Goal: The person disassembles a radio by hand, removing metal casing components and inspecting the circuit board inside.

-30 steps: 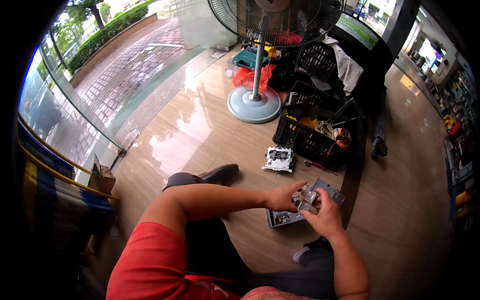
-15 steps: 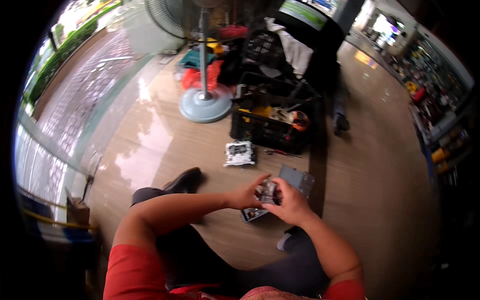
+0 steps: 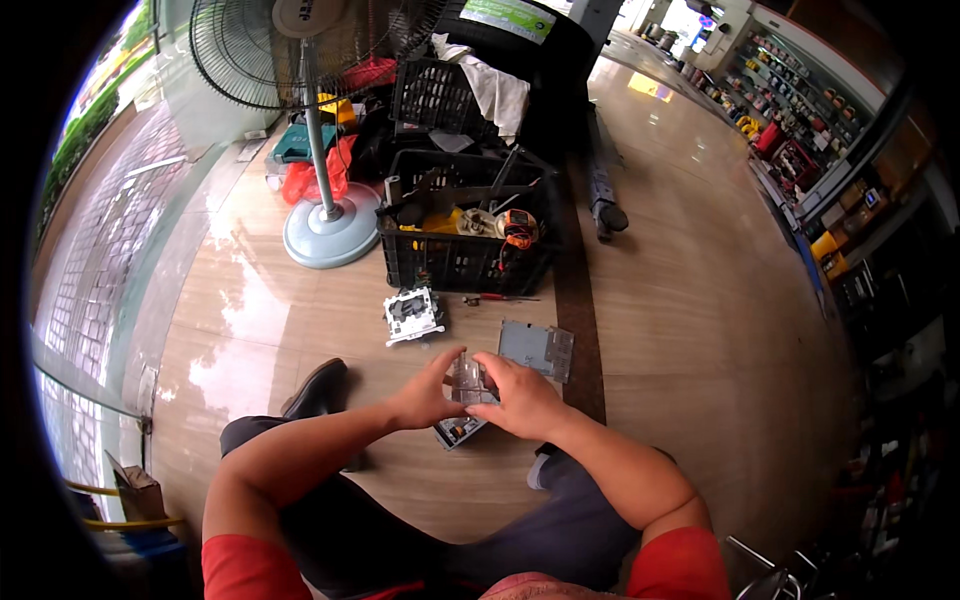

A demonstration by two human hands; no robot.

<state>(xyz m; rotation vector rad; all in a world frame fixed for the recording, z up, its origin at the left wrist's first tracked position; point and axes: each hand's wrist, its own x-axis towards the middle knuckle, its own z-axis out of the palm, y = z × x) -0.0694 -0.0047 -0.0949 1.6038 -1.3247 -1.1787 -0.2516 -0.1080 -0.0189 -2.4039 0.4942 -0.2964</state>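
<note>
Between my two hands is a small clear plastic piece, perhaps a cover [image 3: 468, 380], pinched at its sides. The fingers and thumb of my left hand [image 3: 424, 394] close on its left side. My right hand [image 3: 525, 398] grips the right side, thumb nearest me. Under the hands, partly hidden, lies a grey case with small parts inside [image 3: 458, 431]. A flat grey panel [image 3: 526, 344] with a clear edge rests on the floor just beyond my right hand. Farther left sits a white plastic frame with a dark middle [image 3: 413, 314].
A red-handled screwdriver [image 3: 497, 297] lies before a black crate [image 3: 470, 262] holding tools and an orange-and-black meter [image 3: 518, 228]. Left of it stands a pedestal fan [image 3: 330, 235]. A tyre [image 3: 520, 45] draped with a white cloth [image 3: 492, 95] is behind. Stocked shelves [image 3: 805, 100] line the right.
The view has swung to the right, so everything shifts left in the picture. Both hands keep hold of the clear plastic piece, which shows more plainly now.
</note>
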